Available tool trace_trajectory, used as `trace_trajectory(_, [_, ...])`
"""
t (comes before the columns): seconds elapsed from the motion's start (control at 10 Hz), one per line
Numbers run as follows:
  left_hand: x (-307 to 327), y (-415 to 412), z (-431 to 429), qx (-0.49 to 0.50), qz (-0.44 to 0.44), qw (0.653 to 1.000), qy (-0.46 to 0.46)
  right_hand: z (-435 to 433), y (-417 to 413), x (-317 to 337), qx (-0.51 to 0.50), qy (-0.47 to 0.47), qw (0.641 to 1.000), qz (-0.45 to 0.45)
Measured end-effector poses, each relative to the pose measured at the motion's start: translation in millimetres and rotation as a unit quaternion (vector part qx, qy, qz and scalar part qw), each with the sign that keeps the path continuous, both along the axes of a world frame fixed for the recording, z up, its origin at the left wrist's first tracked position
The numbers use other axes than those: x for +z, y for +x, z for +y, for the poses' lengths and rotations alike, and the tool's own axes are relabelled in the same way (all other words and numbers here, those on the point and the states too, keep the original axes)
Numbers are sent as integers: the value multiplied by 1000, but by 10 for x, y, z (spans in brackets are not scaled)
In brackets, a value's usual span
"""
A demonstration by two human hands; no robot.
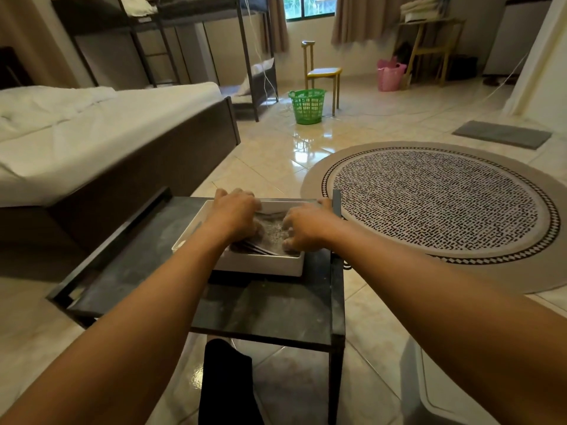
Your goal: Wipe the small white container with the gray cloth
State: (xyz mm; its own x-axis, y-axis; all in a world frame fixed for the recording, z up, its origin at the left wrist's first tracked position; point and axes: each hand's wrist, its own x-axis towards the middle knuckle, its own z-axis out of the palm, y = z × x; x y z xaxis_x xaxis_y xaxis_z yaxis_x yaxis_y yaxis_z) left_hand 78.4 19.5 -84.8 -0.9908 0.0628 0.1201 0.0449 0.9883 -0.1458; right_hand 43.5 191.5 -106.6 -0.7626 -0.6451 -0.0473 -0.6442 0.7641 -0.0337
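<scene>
A small white rectangular container (260, 266) sits on the far right part of a dark low table (260, 311). A gray cloth (271, 233) lies inside it, along with some dark flat items at the near edge. My left hand (234, 213) reaches over the container's far left side, fingers curled down onto the cloth and rim. My right hand (302, 230) presses on the cloth at the container's right side, fingers bent into it. Both hands hide much of the cloth and the container's inside.
A bed (92, 142) stands to the left of the table. A round patterned rug (438, 207) lies on the tiled floor to the right. Farther off are a green basket (306, 105), a yellow chair (323, 72) and a gray mat (501, 134).
</scene>
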Motion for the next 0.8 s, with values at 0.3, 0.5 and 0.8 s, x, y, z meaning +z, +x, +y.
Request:
trace_trajectory(0.3, [8, -42, 138, 15, -145, 985, 87, -21, 16, -82, 3, 15, 1000, -10])
trace_trajectory(0.5, [58, -53, 121, 43, -174, 984, 14, -32, 31, -69, 10, 42, 999, -22])
trace_trajectory(0.8, [45, 102, -9, 20, -48, 987, 150, 138, 35, -15, -39, -159, 987, 1])
